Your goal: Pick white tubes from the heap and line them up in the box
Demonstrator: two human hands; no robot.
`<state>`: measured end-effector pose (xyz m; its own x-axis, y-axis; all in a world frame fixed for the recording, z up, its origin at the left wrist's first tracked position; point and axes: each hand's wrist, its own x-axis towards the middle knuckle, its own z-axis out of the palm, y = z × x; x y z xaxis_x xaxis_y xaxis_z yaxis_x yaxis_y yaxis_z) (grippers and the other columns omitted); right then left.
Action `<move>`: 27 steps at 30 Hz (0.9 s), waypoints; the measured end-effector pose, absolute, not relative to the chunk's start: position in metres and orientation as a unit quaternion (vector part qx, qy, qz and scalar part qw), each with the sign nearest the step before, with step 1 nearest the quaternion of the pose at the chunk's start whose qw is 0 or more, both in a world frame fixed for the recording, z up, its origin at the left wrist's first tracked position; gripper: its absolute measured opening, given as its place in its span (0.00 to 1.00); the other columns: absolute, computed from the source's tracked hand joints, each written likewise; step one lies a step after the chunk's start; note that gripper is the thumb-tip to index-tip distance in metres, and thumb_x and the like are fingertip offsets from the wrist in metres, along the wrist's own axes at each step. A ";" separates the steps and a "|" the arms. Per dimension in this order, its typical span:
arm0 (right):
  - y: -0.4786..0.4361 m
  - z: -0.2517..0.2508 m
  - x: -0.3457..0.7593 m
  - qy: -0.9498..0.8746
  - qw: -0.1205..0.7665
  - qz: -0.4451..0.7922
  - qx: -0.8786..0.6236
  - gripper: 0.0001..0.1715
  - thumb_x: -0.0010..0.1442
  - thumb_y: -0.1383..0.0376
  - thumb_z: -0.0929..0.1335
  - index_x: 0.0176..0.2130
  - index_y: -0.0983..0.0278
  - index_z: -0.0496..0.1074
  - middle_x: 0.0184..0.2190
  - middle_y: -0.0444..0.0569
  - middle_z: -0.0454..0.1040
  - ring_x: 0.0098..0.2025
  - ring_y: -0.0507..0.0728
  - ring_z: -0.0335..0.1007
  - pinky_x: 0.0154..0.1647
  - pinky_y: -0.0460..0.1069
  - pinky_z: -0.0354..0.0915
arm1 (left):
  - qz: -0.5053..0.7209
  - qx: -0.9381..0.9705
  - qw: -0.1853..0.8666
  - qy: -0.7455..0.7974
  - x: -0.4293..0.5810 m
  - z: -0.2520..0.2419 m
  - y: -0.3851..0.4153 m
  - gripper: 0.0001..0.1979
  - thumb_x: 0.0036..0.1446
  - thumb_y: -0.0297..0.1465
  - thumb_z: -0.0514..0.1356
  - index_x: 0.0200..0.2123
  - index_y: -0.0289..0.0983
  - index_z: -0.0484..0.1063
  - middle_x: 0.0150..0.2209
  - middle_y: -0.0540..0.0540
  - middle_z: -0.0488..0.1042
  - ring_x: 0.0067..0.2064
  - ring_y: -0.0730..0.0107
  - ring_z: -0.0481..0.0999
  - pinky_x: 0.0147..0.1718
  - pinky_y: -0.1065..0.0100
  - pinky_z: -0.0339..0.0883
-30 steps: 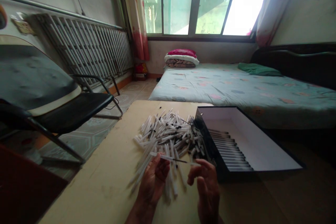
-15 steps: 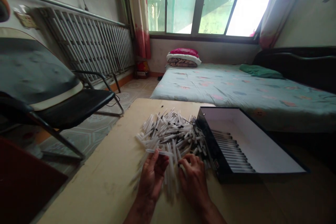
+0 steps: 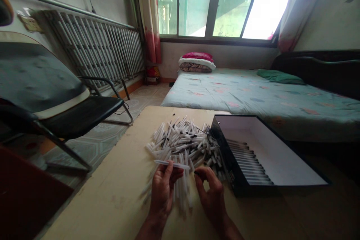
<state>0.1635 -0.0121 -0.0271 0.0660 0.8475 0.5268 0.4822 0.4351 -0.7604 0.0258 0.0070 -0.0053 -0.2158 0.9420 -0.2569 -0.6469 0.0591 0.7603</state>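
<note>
A translucent white pen barrel (image 3: 176,165) lies nearly level between the thumb and fingers of my left hand (image 3: 164,187), at the near side of the pile. To its right, my right hand (image 3: 210,189) pinches a small black piece (image 3: 196,172), its fingers curled close to the barrel's right end. Beyond both hands spreads a heap of white pen barrels and black parts (image 3: 182,138). Several loose barrels (image 3: 182,191) lie between my hands. Right of the heap, a dark-edged box (image 3: 281,157) with a pale inside holds a row of pens (image 3: 253,165).
The pale table (image 3: 112,183) carries the heap and the box. Behind it stands a bed (image 3: 225,90) with folded bedding (image 3: 197,62). A black chair (image 3: 78,116) is at the left, and a metal rail frame (image 3: 101,45) leans by the wall.
My right hand has lifted slightly off the pile's near edge, and the black piece now shows in its fingertips. My left hand has shifted a little right, with the barrel in it.
</note>
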 end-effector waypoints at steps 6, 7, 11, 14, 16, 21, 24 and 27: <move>-0.015 -0.022 0.164 -0.631 0.567 0.193 -0.493 0.03 0.60 0.67 0.64 0.37 0.63 0.68 0.30 0.46 0.70 0.32 0.53 0.68 0.34 0.47 0.66 | 0.648 0.226 0.587 0.429 0.029 -0.007 0.006 0.13 0.46 0.33 0.66 0.33 0.34 0.69 0.25 0.48 0.78 0.27 0.69 0.78 0.29 0.68 0.73; -0.015 -0.022 0.164 -0.630 0.567 0.194 -0.493 0.03 0.60 0.67 0.65 0.37 0.63 0.68 0.30 0.46 0.70 0.32 0.53 0.68 0.34 0.47 0.66 | 0.645 0.230 0.588 0.431 0.030 -0.007 0.006 0.13 0.46 0.34 0.66 0.33 0.34 0.69 0.25 0.48 0.78 0.27 0.68 0.78 0.29 0.68 0.73; -0.015 -0.021 0.164 -0.631 0.565 0.196 -0.493 0.04 0.59 0.67 0.65 0.37 0.63 0.68 0.30 0.46 0.71 0.32 0.53 0.69 0.33 0.47 0.67 | 0.635 0.239 0.592 0.434 0.031 -0.005 0.005 0.13 0.45 0.35 0.67 0.33 0.34 0.70 0.26 0.47 0.78 0.27 0.68 0.78 0.29 0.68 0.72; -0.015 -0.021 0.164 -0.630 0.566 0.199 -0.493 0.04 0.60 0.67 0.65 0.37 0.63 0.69 0.30 0.46 0.72 0.32 0.53 0.70 0.34 0.47 0.67 | 0.631 0.243 0.597 0.432 0.031 -0.005 0.004 0.13 0.44 0.34 0.67 0.32 0.34 0.70 0.27 0.47 0.79 0.28 0.67 0.78 0.30 0.68 0.72; -0.015 -0.023 0.164 -0.626 0.569 0.205 -0.493 0.04 0.60 0.66 0.65 0.38 0.63 0.69 0.31 0.47 0.72 0.33 0.53 0.70 0.34 0.47 0.67 | 0.628 0.245 0.601 0.430 0.031 -0.006 0.004 0.13 0.44 0.35 0.67 0.32 0.34 0.71 0.27 0.46 0.79 0.28 0.67 0.78 0.30 0.67 0.72; -0.015 -0.029 0.166 -0.619 0.558 0.237 -0.498 0.06 0.61 0.64 0.64 0.38 0.63 0.69 0.30 0.45 0.72 0.30 0.52 0.70 0.32 0.46 0.67 | 0.625 0.253 0.605 0.423 0.031 -0.008 0.004 0.13 0.44 0.34 0.67 0.32 0.34 0.70 0.28 0.46 0.78 0.29 0.64 0.79 0.30 0.66 0.72; -0.015 -0.030 0.168 -0.635 0.526 0.229 -0.518 0.11 0.63 0.62 0.62 0.32 0.63 0.68 0.25 0.43 0.70 0.26 0.51 0.68 0.27 0.44 0.64 | 0.623 0.268 0.607 0.415 0.031 -0.009 0.003 0.12 0.45 0.33 0.67 0.33 0.34 0.70 0.28 0.47 0.78 0.30 0.64 0.79 0.31 0.65 0.72; -0.016 -0.027 0.168 -0.655 0.502 0.188 -0.533 0.19 0.65 0.60 0.58 0.24 0.63 0.63 0.21 0.42 0.65 0.23 0.51 0.63 0.24 0.44 0.59 | 0.618 0.284 0.606 0.412 0.031 -0.009 0.003 0.12 0.45 0.33 0.67 0.33 0.34 0.70 0.28 0.47 0.78 0.30 0.64 0.79 0.31 0.65 0.73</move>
<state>0.1679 -0.0157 -0.0269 0.0715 0.8865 0.4571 0.5095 0.3616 -0.7809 0.0306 0.0025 -0.0087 -0.1037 0.9835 -0.1480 -0.5145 0.0743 0.8542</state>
